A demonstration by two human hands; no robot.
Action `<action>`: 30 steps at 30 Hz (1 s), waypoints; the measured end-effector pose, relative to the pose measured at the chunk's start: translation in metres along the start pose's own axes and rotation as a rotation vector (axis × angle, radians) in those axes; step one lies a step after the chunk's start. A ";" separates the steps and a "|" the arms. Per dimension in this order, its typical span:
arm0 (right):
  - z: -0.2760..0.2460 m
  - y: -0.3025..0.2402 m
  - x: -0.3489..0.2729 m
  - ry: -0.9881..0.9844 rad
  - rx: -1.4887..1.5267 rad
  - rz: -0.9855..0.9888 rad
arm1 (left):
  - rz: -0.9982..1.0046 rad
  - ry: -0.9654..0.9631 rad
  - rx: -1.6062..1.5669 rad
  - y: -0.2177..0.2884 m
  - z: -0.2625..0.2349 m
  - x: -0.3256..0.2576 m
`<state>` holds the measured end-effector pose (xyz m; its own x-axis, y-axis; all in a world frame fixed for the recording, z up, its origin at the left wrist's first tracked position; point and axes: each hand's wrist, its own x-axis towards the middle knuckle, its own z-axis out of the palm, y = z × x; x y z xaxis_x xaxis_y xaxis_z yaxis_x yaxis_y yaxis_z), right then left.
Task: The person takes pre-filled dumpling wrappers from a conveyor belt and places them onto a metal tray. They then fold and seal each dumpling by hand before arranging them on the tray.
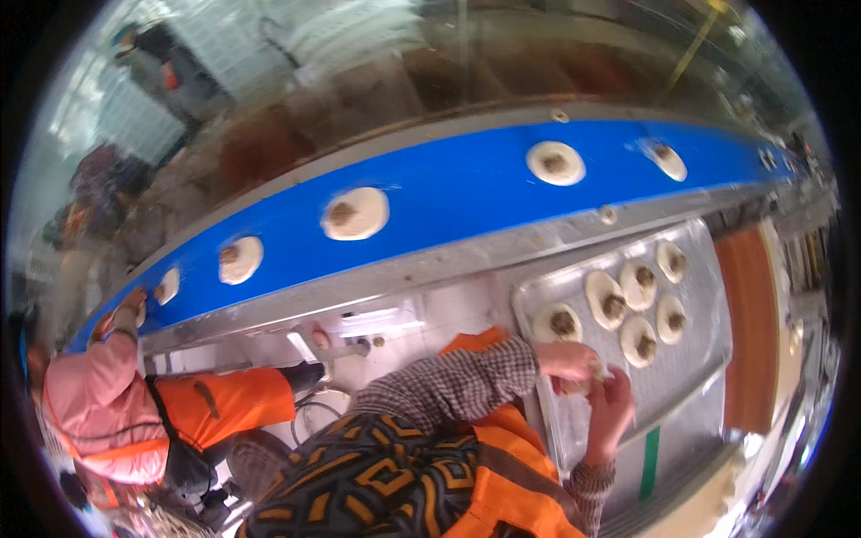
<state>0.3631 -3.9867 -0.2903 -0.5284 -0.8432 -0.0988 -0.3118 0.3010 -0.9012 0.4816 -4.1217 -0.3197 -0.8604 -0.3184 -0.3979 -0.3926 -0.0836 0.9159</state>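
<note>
My left hand [567, 360] and my right hand [612, 411] meet over the near part of a metal tray [574, 430]. Their fingers are pinched round a small pale piece of dough [602, 370], mostly hidden by the fingertips. Just beyond my hands, several flat dough rounds lie on the tray, each topped with a brown lump of filling; the closest dough round [548, 316] sits by my left hand.
A blue conveyor belt [457, 199] crosses ahead, carrying spaced dough rounds with filling [367, 212]. Its metal edge [430, 264] runs beyond the tray. At the far left a person in pink sleeves [99, 381] reaches to the belt. A brown board [749, 327] stands right of the tray.
</note>
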 end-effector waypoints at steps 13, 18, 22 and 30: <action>0.009 -0.008 -0.002 0.008 -0.095 -0.059 | 0.281 0.120 0.063 -0.032 0.008 0.005; 0.009 -0.005 0.003 0.022 0.234 0.116 | 0.152 0.144 -0.362 -0.019 0.002 -0.003; 0.010 -0.012 0.002 0.121 -0.178 -0.293 | 0.142 0.284 -0.595 -0.007 0.012 -0.009; 0.008 -0.016 0.004 0.111 0.003 -0.293 | 0.006 0.194 -0.443 0.008 -0.003 -0.013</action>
<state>0.3724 -3.9985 -0.2802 -0.4991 -0.8402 0.2122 -0.4616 0.0505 -0.8857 0.4906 -4.1216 -0.3076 -0.7693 -0.4866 -0.4140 -0.1757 -0.4619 0.8694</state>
